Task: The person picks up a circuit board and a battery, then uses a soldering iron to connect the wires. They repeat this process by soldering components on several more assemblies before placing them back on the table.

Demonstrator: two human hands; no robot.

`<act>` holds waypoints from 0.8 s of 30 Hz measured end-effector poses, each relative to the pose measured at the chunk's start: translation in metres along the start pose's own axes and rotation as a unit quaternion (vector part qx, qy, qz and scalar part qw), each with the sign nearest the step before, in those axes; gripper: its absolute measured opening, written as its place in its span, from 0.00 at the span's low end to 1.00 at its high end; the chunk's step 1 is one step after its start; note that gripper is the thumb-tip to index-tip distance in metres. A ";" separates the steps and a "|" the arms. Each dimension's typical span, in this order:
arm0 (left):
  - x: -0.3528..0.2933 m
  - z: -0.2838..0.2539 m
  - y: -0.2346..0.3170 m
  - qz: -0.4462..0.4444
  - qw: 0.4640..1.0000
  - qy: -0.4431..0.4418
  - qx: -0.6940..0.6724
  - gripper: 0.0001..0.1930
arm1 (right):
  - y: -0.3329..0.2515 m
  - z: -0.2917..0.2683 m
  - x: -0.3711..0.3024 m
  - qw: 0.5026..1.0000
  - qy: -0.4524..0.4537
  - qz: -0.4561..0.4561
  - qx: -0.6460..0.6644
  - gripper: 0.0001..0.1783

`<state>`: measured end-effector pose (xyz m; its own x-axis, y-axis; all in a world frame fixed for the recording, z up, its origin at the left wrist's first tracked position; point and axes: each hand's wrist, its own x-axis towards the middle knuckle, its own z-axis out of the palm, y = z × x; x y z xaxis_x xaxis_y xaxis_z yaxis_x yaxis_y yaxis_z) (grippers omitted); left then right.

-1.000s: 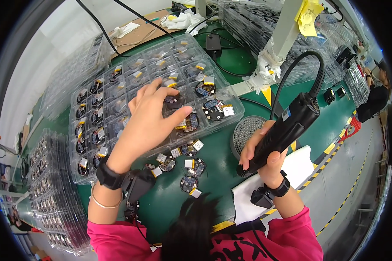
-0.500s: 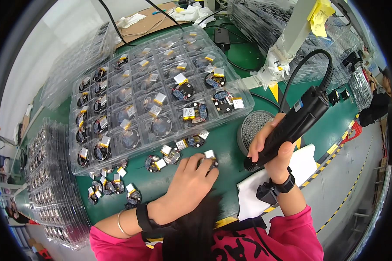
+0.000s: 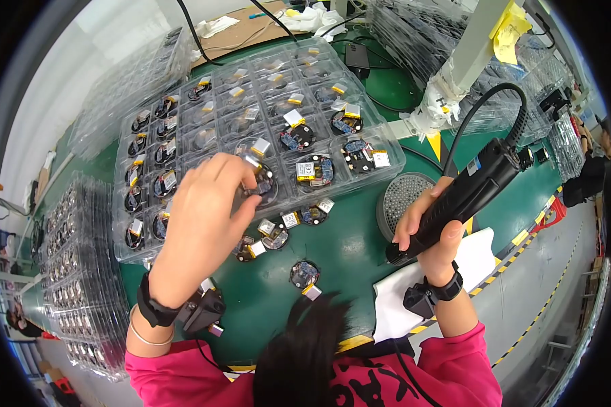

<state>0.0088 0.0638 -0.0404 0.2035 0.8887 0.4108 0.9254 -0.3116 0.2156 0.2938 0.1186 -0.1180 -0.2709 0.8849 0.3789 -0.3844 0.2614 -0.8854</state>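
My left hand [image 3: 214, 207] is at a front compartment of the clear plastic tray [image 3: 387, 178], its thumb and fingers pinching the edge of a round circuit board [image 3: 267, 180]. The fingers partly hide this board. My right hand [image 3: 431, 227] is wrapped round a black electric screwdriver [image 3: 465, 193], tilted with its tip toward the table at lower left. A cable runs from its upper end. Between my hands, a single round circuit board [image 3: 305, 274] with a small battery lies on the green table. Several more boards [image 3: 273, 235] lie along the tray's front edge.
A round grey dish with a dotted surface [image 3: 387, 203] stands beside the screwdriver. White cloth [image 3: 387, 305] lies at the front right edge. Stacked clear trays [image 3: 81, 292] stand at left. A post [image 3: 472, 51] wrapped in tape rises behind, near more plastic trays [image 3: 414, 47].
My left hand has moved from the table up and left to the tray, where a board now shows at its fingers. A board on the table is uncovered. My right hand still holds the screwdriver.
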 end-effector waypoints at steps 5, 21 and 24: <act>-0.039 0.000 0.008 0.037 0.999 0.013 -0.023 0.17 | 0.002 -0.002 -0.001 1.000 0.002 0.005 0.007 0.40; -0.152 0.031 0.011 -0.180 0.960 -0.211 0.030 0.44 | 0.008 -0.007 0.002 0.999 -0.028 -0.037 0.001 0.37; -0.139 0.052 0.026 -0.174 0.969 -0.173 0.014 0.43 | 0.010 -0.004 0.004 0.999 -0.031 -0.042 0.005 0.36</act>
<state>0.0208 -0.0508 -0.1378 -0.0325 0.9995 -0.0050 0.9645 0.0327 0.2622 0.2927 0.1265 -0.1260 -0.2915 0.8339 0.4686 -0.4163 0.3305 -0.8471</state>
